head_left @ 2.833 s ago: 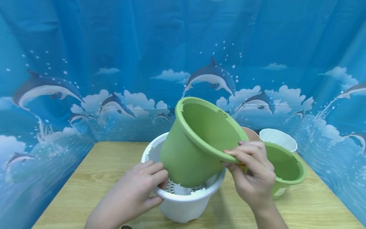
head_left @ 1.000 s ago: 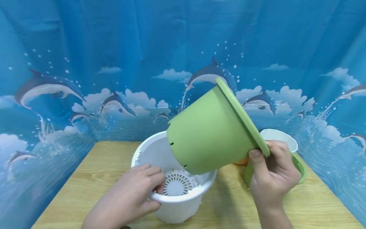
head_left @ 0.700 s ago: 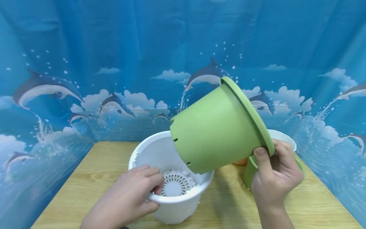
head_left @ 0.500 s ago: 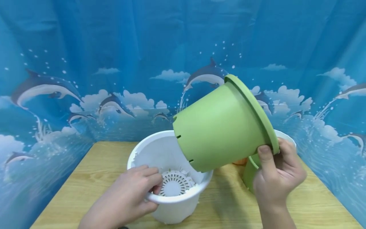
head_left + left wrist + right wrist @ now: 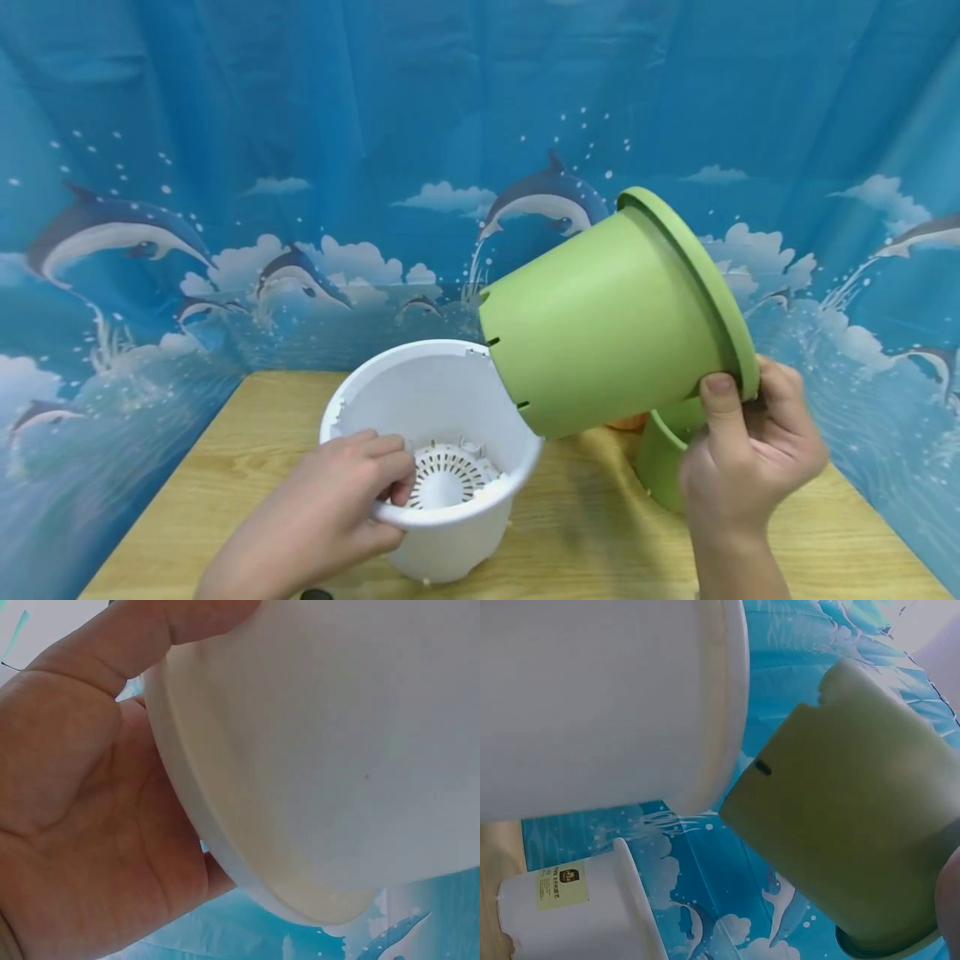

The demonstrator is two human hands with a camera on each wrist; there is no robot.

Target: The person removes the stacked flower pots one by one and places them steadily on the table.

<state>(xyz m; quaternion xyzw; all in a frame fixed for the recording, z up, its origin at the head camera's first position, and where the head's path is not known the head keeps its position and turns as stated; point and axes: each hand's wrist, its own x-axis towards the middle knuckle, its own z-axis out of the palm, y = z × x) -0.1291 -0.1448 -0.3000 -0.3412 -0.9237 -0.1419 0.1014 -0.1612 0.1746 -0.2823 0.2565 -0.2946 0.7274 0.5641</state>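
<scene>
My left hand (image 5: 345, 496) grips the near-left rim of a white plastic flower pot (image 5: 457, 542), thumb outside and fingers inside. This pot stands on the table, its slotted round bottom visible. In the left wrist view the thumb lies on the wall of the white pot (image 5: 337, 750) below its rim. My right hand (image 5: 750, 462) pinches the rim of a green flower pot (image 5: 600, 325) held in the air. That pot is tipped on its side, mouth to the right, its notched base close to the white pot's right rim. The green pot's inside is hidden.
A second green pot (image 5: 662, 462) stands on the wooden table (image 5: 225, 467), partly behind my right hand. Beside it shows part of an orange pot (image 5: 628, 422). A smaller white pot (image 5: 577, 900) with a label appears in the right wrist view. A dolphin-print curtain (image 5: 420, 167) surrounds the table.
The green pot has come up out of the white pot, turned its mouth away to the right and moved rightward. The white pot has shifted slightly left under my left hand.
</scene>
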